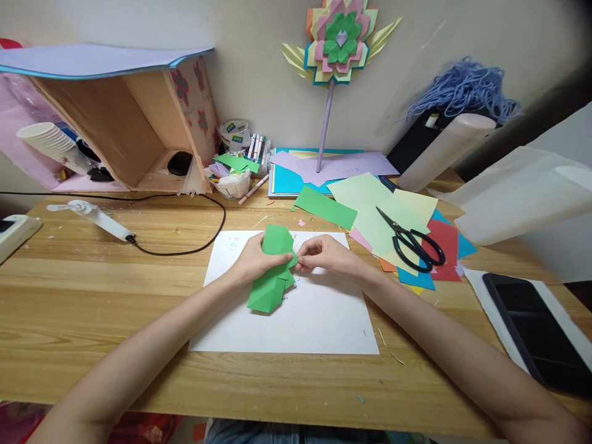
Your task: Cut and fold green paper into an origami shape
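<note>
A folded piece of green paper (269,295) is held up above a white sheet of paper (328,320) on the wooden table. My left hand (254,258) grips it near the middle, thumb across the front and the other fingers behind. At its right edge, my right hand (326,254) is closed, with thumb and forefinger pinching a small corner of the green paper. The paper has creased flaps sticking out on the right side. Part of its back is hidden by the left fingers.
Black-handled scissors (411,242) lie on a pale yellow sheet (365,203) at the right, over coloured scraps. A green strip (326,208) is beside them. A phone (531,327) lies far right. A paper flower (341,40) stands at the wall. A cable (185,253) crosses the left.
</note>
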A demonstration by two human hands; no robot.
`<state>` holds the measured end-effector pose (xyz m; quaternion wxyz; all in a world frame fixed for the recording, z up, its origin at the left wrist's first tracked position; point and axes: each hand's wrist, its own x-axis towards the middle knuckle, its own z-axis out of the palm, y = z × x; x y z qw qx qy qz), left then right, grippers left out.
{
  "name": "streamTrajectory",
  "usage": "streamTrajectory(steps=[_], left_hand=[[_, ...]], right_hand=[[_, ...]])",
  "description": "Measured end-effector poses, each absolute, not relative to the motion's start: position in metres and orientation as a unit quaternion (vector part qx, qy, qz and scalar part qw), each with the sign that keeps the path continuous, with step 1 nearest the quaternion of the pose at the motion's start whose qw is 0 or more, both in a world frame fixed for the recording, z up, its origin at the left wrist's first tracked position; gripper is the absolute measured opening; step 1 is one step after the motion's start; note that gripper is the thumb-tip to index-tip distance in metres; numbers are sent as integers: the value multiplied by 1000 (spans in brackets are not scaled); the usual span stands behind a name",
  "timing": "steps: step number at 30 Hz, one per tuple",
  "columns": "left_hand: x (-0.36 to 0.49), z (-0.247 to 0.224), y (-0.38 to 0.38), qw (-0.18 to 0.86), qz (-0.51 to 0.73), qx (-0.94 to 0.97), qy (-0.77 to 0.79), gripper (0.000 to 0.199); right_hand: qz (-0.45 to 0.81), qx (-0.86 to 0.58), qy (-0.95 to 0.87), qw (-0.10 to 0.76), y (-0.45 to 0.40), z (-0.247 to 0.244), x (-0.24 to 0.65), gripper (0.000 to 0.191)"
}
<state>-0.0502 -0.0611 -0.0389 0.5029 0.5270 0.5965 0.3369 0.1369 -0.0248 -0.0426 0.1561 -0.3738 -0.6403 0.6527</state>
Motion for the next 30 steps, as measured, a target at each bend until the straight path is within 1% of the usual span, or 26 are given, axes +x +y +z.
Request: streamTrajectory(steps=[6,11,14,20,25,30], left_hand=[[-52,-38,-61,496,336,538,593,38],[-54,-37,-60,479,320,576,580,42],[-54,-38,-60,487,322,590,558,39],[-55,-40,-58,480,314,608,549,40],[-56,-39,-57,487,302,610,548,38],[-57,-39,-57,492,295,608,549,41]], right_hand=[[657,-361,-648,136,-20,-44,138,14],[640,-400,-630,183,-23,-44,132,16],[631,-407,-633,190,-25,-45,131,15],[631,-391,-643,187,-24,-49,133,12],[646,-378,-639,175,-23,-47,134,16],[634,-370,-660,158,-22,-40,136,17]])
